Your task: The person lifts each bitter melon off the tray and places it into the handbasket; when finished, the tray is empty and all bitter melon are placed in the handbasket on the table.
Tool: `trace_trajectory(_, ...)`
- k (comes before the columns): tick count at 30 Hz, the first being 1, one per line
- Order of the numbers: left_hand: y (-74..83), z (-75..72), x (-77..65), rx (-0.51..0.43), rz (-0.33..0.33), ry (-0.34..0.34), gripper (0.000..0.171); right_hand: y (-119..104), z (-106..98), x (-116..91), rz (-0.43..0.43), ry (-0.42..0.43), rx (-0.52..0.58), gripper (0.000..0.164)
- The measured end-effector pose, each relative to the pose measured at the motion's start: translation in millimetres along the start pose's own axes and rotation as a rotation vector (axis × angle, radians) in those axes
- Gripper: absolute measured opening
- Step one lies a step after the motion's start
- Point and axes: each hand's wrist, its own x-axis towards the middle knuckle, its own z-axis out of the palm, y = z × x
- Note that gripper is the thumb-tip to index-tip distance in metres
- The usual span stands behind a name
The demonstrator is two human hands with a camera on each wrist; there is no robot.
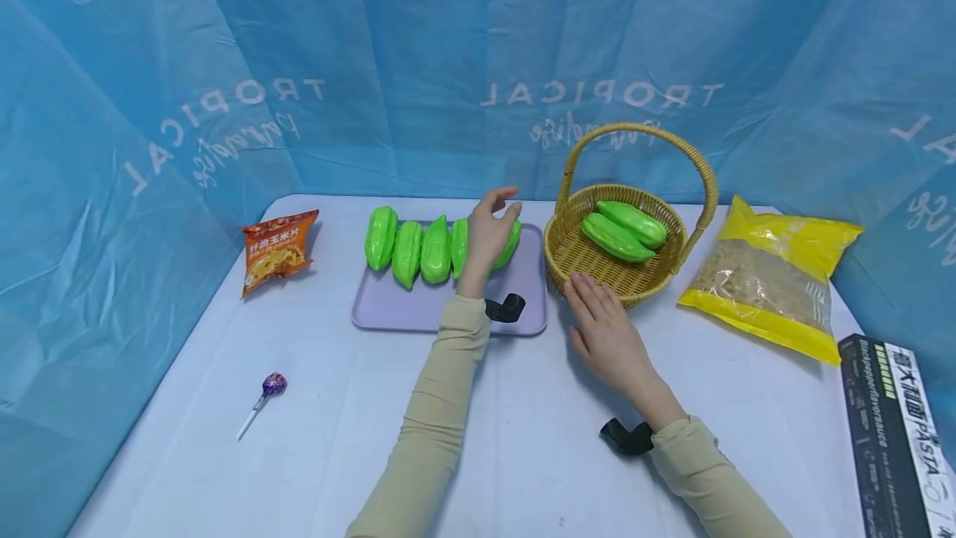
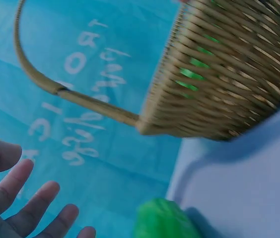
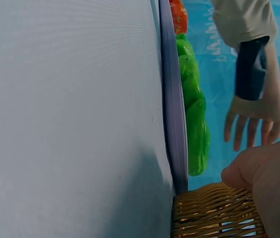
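My left hand (image 1: 489, 235) is raised over the right part of a lilac tray (image 1: 433, 311), fingers loosely spread and holding nothing. Several glossy green, elongated fruits (image 1: 407, 254) stand in a row on the tray, partly hidden behind this hand. To the right is a wicker basket (image 1: 573, 254) with a tall handle and two of the same green fruits (image 1: 616, 237) inside. Fingers of my right hand (image 1: 614, 347) lie extended at the basket's front left rim. In the right wrist view, the thumb (image 3: 244, 168) overlaps the basket wall (image 3: 209, 210).
An orange snack bag (image 1: 278, 251) lies left of the tray, with a purple lollipop (image 1: 274, 384) nearer the front. Right of the basket are a yellow bag (image 1: 773, 281) and a dark pasta box (image 1: 881, 430). A blue curtain (image 1: 426, 65) hangs behind the white table (image 1: 321, 455).
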Motion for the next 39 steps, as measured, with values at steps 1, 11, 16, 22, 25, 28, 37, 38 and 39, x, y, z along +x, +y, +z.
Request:
trace_trajectory(1,-3.3,1.4,0.0,0.013,-0.007,0.008,0.031,0,0,0,0.003,-0.005,0.001,0.066)
trace_trajectory(11,-21.9,10.4,2.0,0.212,-0.086,-0.065,0.037,0,0,-1,-0.001,-0.012,0.002,0.066)
trace_trajectory(16,-27.5,15.9,0.2,0.286,-0.039,-0.12,0.041,0,0,-1,-0.01,0.001,-0.004,0.067)
trace_trajectory(22,-37.6,21.9,-2.2,0.379,-0.026,-0.184,0.049,0,-2,0,-0.008,-0.013,-0.006,0.067)
trace_trajectory(25,-41.3,23.3,-3.8,0.419,-0.049,-0.203,0.051,-1,-3,0,-0.008,-0.019,-0.003,0.067)
trace_trajectory(28,-42.4,23.2,-4.0,0.419,-0.052,-0.199,0.052,-1,-3,0,-0.002,-0.025,-0.001,0.066)
trace_trajectory(37,-25.3,6.7,1.4,0.312,0.025,-0.125,0.053,0,-3,0,-0.007,-0.023,-0.009,0.067)
trace_trajectory(38,-21.8,3.6,2.1,0.309,0.029,-0.12,0.054,0,-3,0,-0.009,-0.018,-0.008,0.067)
trace_trajectory(39,-18.3,0.4,2.5,0.31,0.032,-0.122,0.054,0,-2,0,-0.009,-0.014,-0.005,0.067)
